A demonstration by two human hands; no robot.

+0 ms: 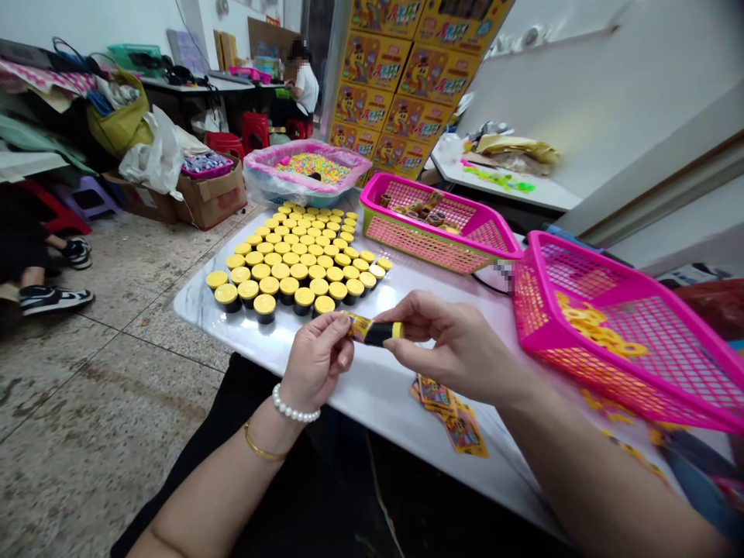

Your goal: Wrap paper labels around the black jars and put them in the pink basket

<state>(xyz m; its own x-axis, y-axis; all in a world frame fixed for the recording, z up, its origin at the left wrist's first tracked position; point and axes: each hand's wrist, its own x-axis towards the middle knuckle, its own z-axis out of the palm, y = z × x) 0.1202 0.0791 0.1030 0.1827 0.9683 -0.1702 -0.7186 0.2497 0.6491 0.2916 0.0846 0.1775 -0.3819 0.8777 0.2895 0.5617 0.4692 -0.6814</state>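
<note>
In front of my chest, over the table's near edge, I hold a small black cup point(379, 333) with a yellow end, lying on its side. A yellow printed sleeve or card point(359, 327) is against its left end; how they join I cannot make out. My left hand point(318, 353) pinches the printed piece between thumb and fingers. Thumb and fingers of my right hand point(453, 341) grip the cup at its yellow end. Just below my right hand lies a loose pile of similar printed cards point(456, 418). Many yellow-lidded black cups point(266, 308) stand upright left of my hands.
On the white table point(203, 310) are a pink-and-green basket point(430, 244) of brown pieces and a pink basket point(546, 333) of yellow rings. Behind stands a lined tub point(302, 190) of colourful bits. Stacked yellow cartons point(372, 62) rise beyond. A person point(303, 89) sits far back.
</note>
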